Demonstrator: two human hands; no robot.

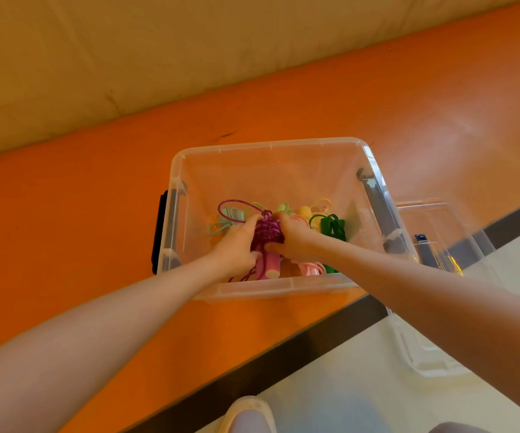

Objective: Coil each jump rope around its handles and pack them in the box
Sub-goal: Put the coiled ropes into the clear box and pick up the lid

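A clear plastic box (271, 145) with dark side latches sits on the orange mat. Inside it, my left hand (237, 245) and my right hand (293, 237) both grip a purple jump rope (268, 234) coiled around its pink handles, holding it low in the box. One purple loop sticks out toward the far left. Several other coiled ropes lie on the box floor: a mint one (230, 218) at left, a yellow one (313, 210) and a dark green one (332, 228) at right, and a pink one (310, 267) near the front wall.
The clear lid (433, 307) lies to the right of the box, partly over a black strip (252, 360) and a pale floor. A tan padded wall (158, 57) rises behind the orange mat (65, 232). A white shoe (249, 414) shows at the bottom edge.
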